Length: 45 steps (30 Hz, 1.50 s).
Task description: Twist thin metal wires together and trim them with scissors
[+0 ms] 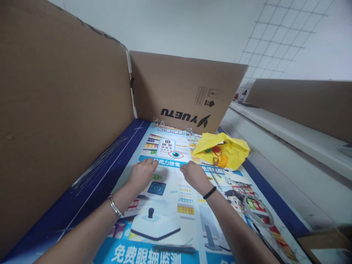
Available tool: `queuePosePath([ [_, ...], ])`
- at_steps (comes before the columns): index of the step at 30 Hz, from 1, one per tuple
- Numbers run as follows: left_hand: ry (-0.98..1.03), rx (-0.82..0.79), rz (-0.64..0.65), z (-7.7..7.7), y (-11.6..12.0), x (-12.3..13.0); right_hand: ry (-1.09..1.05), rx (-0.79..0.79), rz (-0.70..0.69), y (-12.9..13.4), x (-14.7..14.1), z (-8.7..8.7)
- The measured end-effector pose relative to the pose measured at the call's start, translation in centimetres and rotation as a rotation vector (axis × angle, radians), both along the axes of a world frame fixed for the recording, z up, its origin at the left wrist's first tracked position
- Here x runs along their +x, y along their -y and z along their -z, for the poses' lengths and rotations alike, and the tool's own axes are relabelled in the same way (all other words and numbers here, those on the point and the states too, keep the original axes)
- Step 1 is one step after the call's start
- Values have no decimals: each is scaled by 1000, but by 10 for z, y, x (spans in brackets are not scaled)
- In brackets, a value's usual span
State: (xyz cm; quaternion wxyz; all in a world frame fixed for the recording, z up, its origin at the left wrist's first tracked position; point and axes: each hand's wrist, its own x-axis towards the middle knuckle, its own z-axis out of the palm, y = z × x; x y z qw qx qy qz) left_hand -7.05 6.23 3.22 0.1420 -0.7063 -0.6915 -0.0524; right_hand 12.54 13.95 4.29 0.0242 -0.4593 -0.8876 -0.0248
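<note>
Above the printed poster (165,198), my left hand (143,172) is closed, with thumb and fingers pressed together. A silver bangle sits on that wrist. My right hand (194,176), a black band round its wrist, is pinched shut a short way to the right. The two hands are level and apart. Whatever they may hold is too thin or too hidden to make out. Nearest to the right hand lies a yellow bag (236,150), its mouth showing red and orange pieces (220,157) and a red cord.
Cardboard panels stand on the left (63,110) and at the back (176,88). A wire coil (258,211) lies at right. Thin strands (96,163) lie at left on the blue surface. Small transparent pieces (189,134) sit by the back panel. A white ledge (291,128) runs along the right.
</note>
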Motion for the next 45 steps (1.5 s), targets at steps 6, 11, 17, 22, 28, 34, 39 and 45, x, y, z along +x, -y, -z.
queuePosePath([
  [6,44,-44,-73,5,-3,-5,-262,-40,-27,-9,-7,10],
  [11,142,-92,-132,10,-8,-6,-518,-115,-32,-15,-2,23],
  [17,475,-20,-94,11,-12,-9,-841,-425,97,-16,-5,38],
  [22,919,-34,-139,21,-18,-13,-1069,-669,233,-12,-12,42],
  [28,1520,-40,-276,35,-25,-4,-1335,-744,279,-4,-19,45],
  [34,1646,23,-278,29,-23,6,-1454,-792,306,-1,-27,51],
  [39,1746,76,-277,27,-22,9,-1434,-805,281,2,-31,55],
  [45,1936,72,-251,29,-21,14,-1478,-790,308,4,-35,57],
])
